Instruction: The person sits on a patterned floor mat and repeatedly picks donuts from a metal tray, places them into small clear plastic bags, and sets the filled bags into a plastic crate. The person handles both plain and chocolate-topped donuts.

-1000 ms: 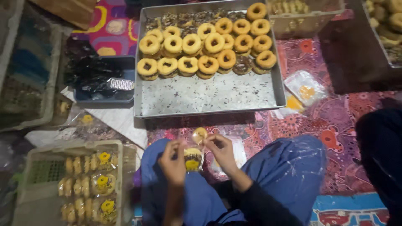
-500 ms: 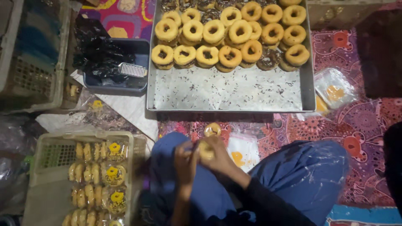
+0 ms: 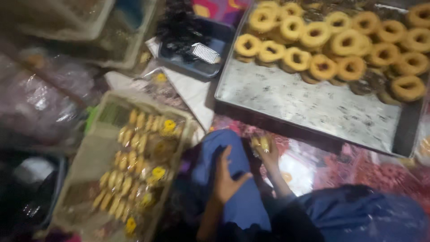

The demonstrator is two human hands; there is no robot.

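Two hands work low in the head view, over knees clad in blue cloth (image 3: 233, 179). The left hand (image 3: 225, 178) lies open on that cloth, fingers spread and holding nothing. The right hand (image 3: 268, 154) is closed round a small yellow pastry (image 3: 260, 143), pinched at the fingertips just above the patterned red mat (image 3: 358, 166). Half a second ago both hands were pressed together on this pastry in the middle of the lap; now the left has let go and dropped to the knee, so the piece rests in the right hand alone. I judge that the two-handed part of the work on this piece is over.

Beside the left knee stands a pale crate (image 3: 96, 157) filled with clear packets of yellow pastries (image 3: 134, 161), some marked with yellow flower shapes. The view has swung left since the earlier pictures, so this crate sits nearer the middle. Crumpled clear plastic (image 3: 45, 98) lies further left.

Beyond the hands a large metal tray (image 3: 313, 107) rests on the floor, its near half bare and its far half crowded with ring-shaped golden pastries (image 3: 322, 67). Left of the tray sits a dark blue tub (image 3: 210, 62) with black material heaped in it and a small metal grater. Blur hides finer detail.
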